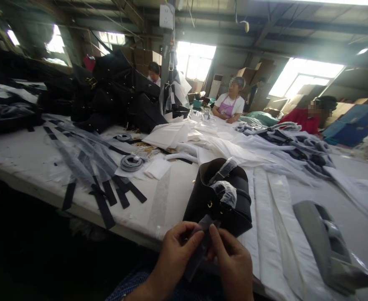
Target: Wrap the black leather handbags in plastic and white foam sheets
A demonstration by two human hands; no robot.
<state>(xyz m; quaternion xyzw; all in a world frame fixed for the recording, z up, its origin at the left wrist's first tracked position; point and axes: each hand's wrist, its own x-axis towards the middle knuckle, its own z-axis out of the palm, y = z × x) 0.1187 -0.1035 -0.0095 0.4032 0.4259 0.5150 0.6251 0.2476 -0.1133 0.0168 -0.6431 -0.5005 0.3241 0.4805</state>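
Observation:
My left hand (175, 250) and my right hand (234, 258) are close together at the table's front edge. Both pinch a dark strip in thin translucent plastic (198, 256), whose lower end hangs down between them. Whether the strip is a strap cannot be made out. Just beyond my fingers a black handbag (196, 202) stands on the table, open at the top and slightly tilted. Clear plastic wrap (226, 193) covers its handle parts, and small gold-coloured fittings show on its side. Its lower front is partly hidden by my hands.
Plastic-wrapped black straps (100, 202) fan out at the left, near a coiled grey strip (131, 163). A heap of black bags (108, 90) rises behind. At the right are white sheets (267, 225) and a grey tape dispenser (320, 242). Other people are across the table.

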